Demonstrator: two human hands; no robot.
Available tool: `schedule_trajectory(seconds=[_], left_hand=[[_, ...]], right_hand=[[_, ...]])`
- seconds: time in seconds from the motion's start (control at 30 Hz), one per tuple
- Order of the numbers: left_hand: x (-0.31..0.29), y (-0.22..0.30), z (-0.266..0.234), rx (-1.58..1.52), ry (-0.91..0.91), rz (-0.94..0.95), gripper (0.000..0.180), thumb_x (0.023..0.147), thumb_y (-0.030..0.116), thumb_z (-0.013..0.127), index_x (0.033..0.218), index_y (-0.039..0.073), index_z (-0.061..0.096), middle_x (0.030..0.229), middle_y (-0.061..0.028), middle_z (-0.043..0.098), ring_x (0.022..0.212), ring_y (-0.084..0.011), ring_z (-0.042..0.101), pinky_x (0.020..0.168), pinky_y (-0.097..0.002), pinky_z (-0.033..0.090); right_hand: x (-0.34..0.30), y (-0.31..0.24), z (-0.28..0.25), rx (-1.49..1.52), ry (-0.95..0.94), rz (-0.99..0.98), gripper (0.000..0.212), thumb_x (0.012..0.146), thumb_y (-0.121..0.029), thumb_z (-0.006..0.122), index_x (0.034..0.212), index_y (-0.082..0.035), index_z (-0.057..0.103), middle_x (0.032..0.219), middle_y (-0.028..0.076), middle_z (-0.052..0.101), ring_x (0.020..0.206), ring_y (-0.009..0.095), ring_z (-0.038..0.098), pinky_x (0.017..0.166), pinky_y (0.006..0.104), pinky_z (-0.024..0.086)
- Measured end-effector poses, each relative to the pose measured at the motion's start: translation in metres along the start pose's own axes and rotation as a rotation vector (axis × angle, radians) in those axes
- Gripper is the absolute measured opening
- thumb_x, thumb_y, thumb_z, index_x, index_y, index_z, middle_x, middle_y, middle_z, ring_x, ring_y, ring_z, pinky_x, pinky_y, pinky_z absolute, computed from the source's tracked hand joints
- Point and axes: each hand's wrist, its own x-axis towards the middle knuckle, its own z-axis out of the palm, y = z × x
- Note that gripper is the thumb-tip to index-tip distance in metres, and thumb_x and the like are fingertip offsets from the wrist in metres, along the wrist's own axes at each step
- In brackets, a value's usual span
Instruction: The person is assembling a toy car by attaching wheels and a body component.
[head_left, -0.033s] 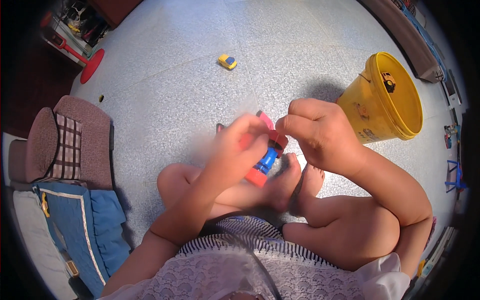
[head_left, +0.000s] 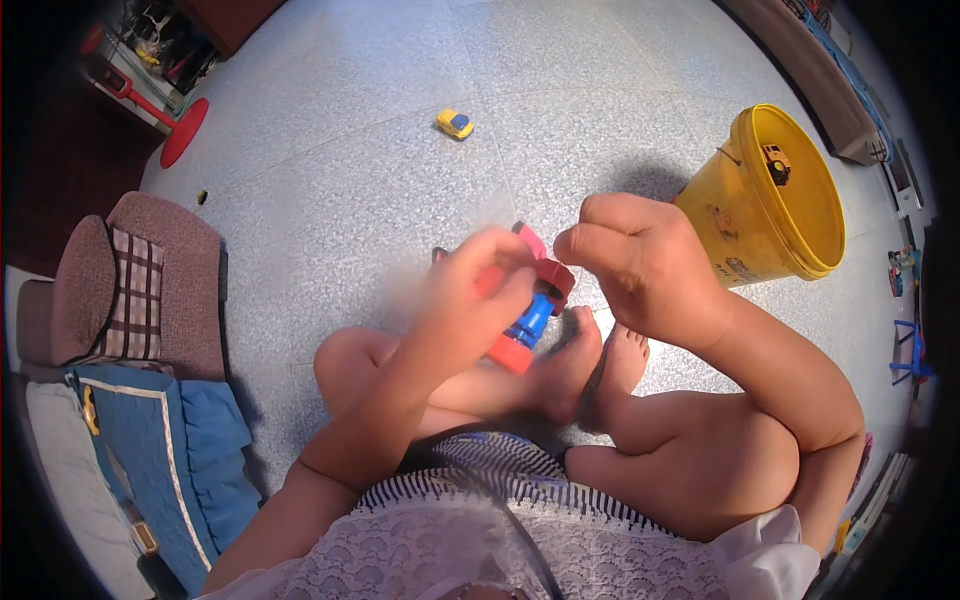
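My left hand (head_left: 470, 290) is closed around a red and blue plastic toy (head_left: 533, 318), held in front of me above my crossed legs. Blue shows in the toy's middle and red at its ends; my palm and fingers hide the rest, so its exact kind is unclear. A pink part (head_left: 530, 240) sticks up behind my left fingers. My right hand (head_left: 650, 265) is closed in a pinch just right of the toy's dark red end. Its fingertips are hidden, and I cannot tell whether they touch the toy or grip a small piece.
A yellow bucket (head_left: 735, 215) stands tilted at the right with a toy vehicle (head_left: 777, 165) inside. Farther ahead, a small yellow toy car (head_left: 455, 124) lies on the speckled floor (head_left: 350, 190). Left are a brown cushioned seat (head_left: 185, 250), blue cloth (head_left: 140, 430) and a red round-based stand (head_left: 184, 133).
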Motion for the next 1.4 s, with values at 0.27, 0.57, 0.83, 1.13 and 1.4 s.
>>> schedule_trajectory(seconds=[0.27,0.57,0.83,1.13,1.4], left_hand=[[0.005,0.002,-0.008,0.009,-0.045,0.033,0.011,0.097,-0.004,0.063,0.107,0.001,0.062,0.104,-0.0023,0.062,0.1,-0.0078,0.059,0.089,-0.0245,0.05],[0.01,0.012,-0.008,0.153,-0.107,0.109,0.012,0.092,-0.005,0.07,0.104,-0.004,0.068,0.11,-0.0052,0.057,0.103,-0.012,0.06,0.09,-0.0264,0.05],[0.012,0.009,-0.006,0.042,-0.084,0.028,0.006,0.096,-0.002,0.067,0.102,-0.004,0.065,0.108,-0.0054,0.056,0.1,-0.0115,0.059,0.091,-0.0266,0.05],[0.012,-0.005,-0.01,0.033,-0.062,0.058,0.004,0.103,0.004,0.061,0.102,0.002,0.058,0.101,-0.001,0.055,0.096,-0.0075,0.055,0.085,-0.0237,0.047],[0.01,-0.003,-0.009,-0.194,-0.053,-0.127,0.004,0.105,0.01,0.06,0.104,0.006,0.059,0.096,0.0017,0.062,0.088,-0.0039,0.058,0.08,-0.0209,0.048]], right_hand=[[0.001,0.0,0.001,0.021,0.073,0.096,0.019,0.069,-0.002,0.07,0.083,-0.011,0.062,0.077,0.006,0.054,0.071,0.029,0.062,0.057,0.0408,0.051],[0.005,0.001,0.008,-0.077,0.11,-0.066,0.018,0.069,-0.01,0.073,0.083,-0.012,0.063,0.075,0.004,0.051,0.069,0.025,0.059,0.055,0.0376,0.05],[0.004,0.001,0.005,-0.105,0.105,-0.006,0.021,0.068,-0.011,0.074,0.084,-0.011,0.06,0.077,0.005,0.052,0.07,0.026,0.061,0.056,0.0393,0.051],[0.002,0.0,0.002,0.063,0.047,0.194,0.014,0.08,0.0,0.071,0.086,-0.006,0.059,0.081,0.01,0.056,0.071,0.031,0.062,0.061,0.0397,0.051],[-0.004,0.007,0.003,0.296,0.131,0.301,0.008,0.087,0.002,0.064,0.091,-0.004,0.062,0.086,0.015,0.061,0.08,0.037,0.064,0.069,0.0433,0.051]])
